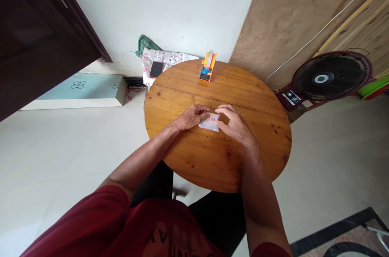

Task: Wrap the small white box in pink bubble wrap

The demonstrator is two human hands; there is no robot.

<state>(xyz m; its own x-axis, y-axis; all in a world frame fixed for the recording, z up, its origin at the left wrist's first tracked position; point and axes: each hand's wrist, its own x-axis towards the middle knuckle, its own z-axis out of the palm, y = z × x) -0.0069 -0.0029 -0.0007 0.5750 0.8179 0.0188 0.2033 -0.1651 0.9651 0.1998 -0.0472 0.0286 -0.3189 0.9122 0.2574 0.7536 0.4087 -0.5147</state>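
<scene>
A small, pale plastic packet (209,123) with red printing lies on the round wooden table (194,155). At the packet's upper left is my left hand (192,116), its fingers bent and its thumb pressed against the packet. My right hand (235,124) curves around the right side, thumb touching the packet's edge and forefinger held apart above its corner. What lies under the left fingers is hidden. Farther back on the table stands an orange and blue tape dispenser (208,66), away from both hands.
Beyond the table's left rear edge, a dark phone (156,69) rests on a printed white sack (179,57), near a green bag (147,44). A large black fan (331,76) stands at the right. Along the left wall lies a long pale-blue box (79,88).
</scene>
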